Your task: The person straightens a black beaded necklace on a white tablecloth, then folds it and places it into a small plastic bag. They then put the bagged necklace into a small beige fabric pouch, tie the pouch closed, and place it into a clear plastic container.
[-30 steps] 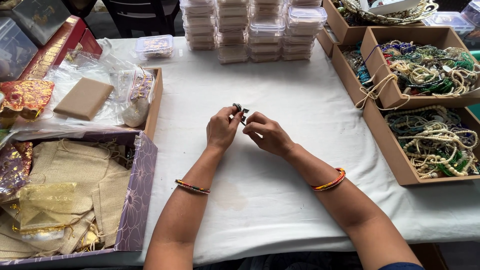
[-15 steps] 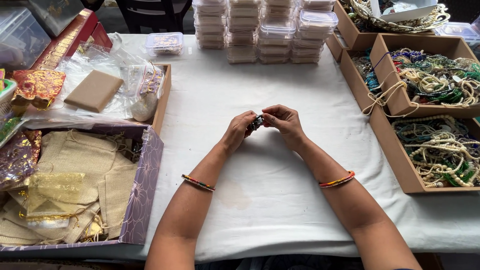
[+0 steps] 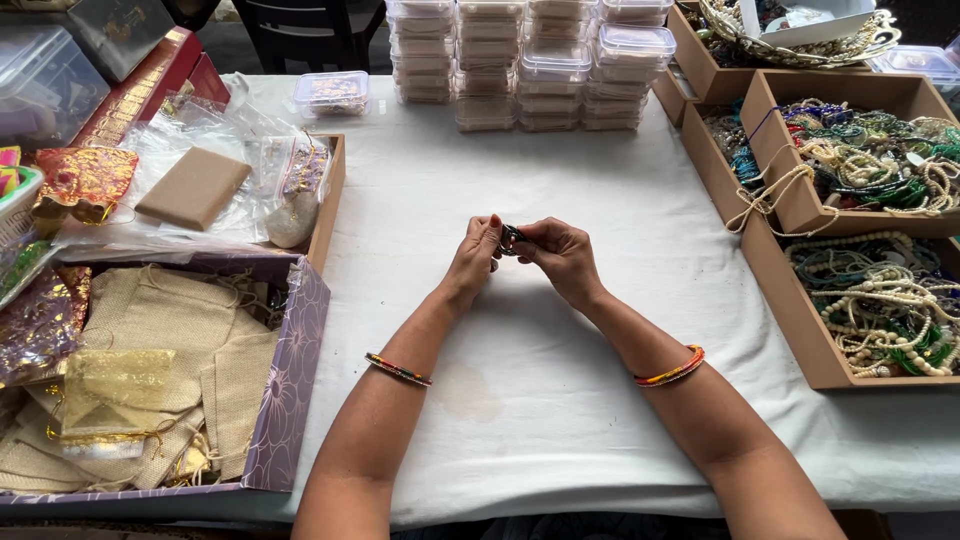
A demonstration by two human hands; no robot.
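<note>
Left hand: my left hand [image 3: 474, 262] pinches one side of a small dark beaded piece [image 3: 512, 238], fingers closed on it
Right hand: my right hand [image 3: 562, 256] clamps the other side, fingertips bunched tight
Piece: held between both hands just above the white cloth [image 3: 520, 400], mid-table; too small to say whether it is a bracelet or a clasp
Change: a second ago my hands sat a little farther and the piece stuck up between the thumbs; now they have drawn nearer and closed round it (the camera has also tipped, so part of that shift is only the view)
Meaning: I judge the work on the piece is ongoing, a fiddling step at the fingertips, nothing set down
Wrists: a beaded bangle [image 3: 398, 369] on the left arm, an orange one [image 3: 670, 368] on the right
Left side: a purple box [image 3: 296, 400] of burlap pouches, near; a wooden tray [image 3: 328, 195] with plastic bags, farther
Right side: cardboard boxes [image 3: 790, 310] heaped with bead strings
Far edge: stacks of clear tubs [image 3: 520, 60]
</note>
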